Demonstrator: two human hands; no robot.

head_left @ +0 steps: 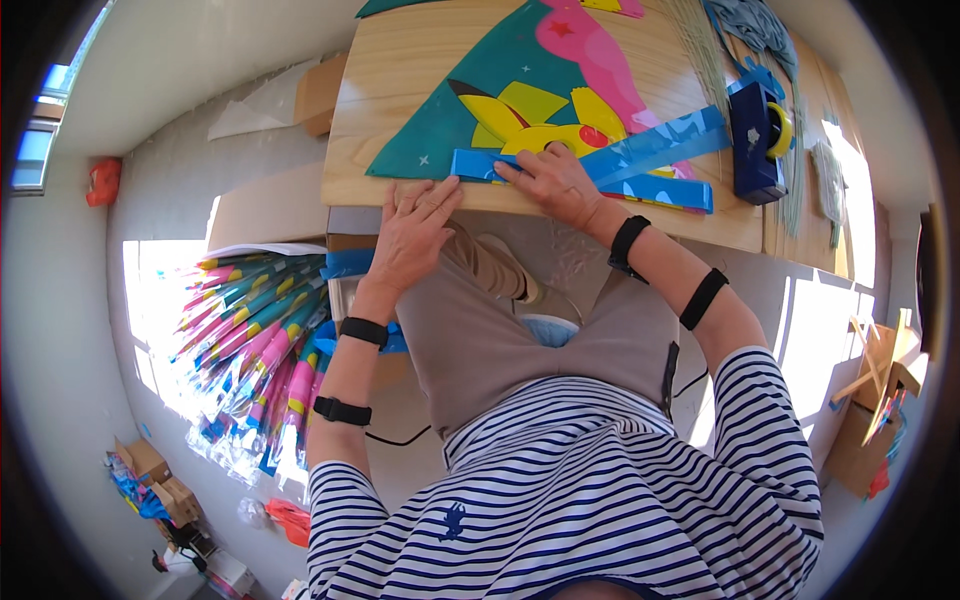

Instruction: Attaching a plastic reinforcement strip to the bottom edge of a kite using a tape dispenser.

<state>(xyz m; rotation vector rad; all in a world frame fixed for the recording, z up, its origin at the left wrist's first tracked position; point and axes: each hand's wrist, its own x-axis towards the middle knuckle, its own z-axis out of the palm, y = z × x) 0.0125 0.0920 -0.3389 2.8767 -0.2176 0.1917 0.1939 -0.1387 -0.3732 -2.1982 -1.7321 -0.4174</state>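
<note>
A printed triangular sheet (430, 125) in green and pink, with a yellow cartoon animal, lies on the wooden table (350, 150). A blue strip (470, 164) runs along its near edge. At that strip's left end, my left hand (412, 228) rests over the table edge, fingers stretched out and holding nothing. My right hand (562, 185) bears down on the strip, thumb and fingers bent close together on it; the fingertips partly hide the contact. From beside this hand, a wide shiny blue band (660, 145) slants up to a dark blue tape dispenser (752, 145).
Thin pale sticks (700, 45) and a grey-blue cloth (755, 25) lie at the table's far right. A clear plastic packet (828, 180) sits beyond the dispenser. Many rolled colourful sheets in clear wrap (250, 350) are piled at my left. Cardboard boxes (170, 490) stand on the floor.
</note>
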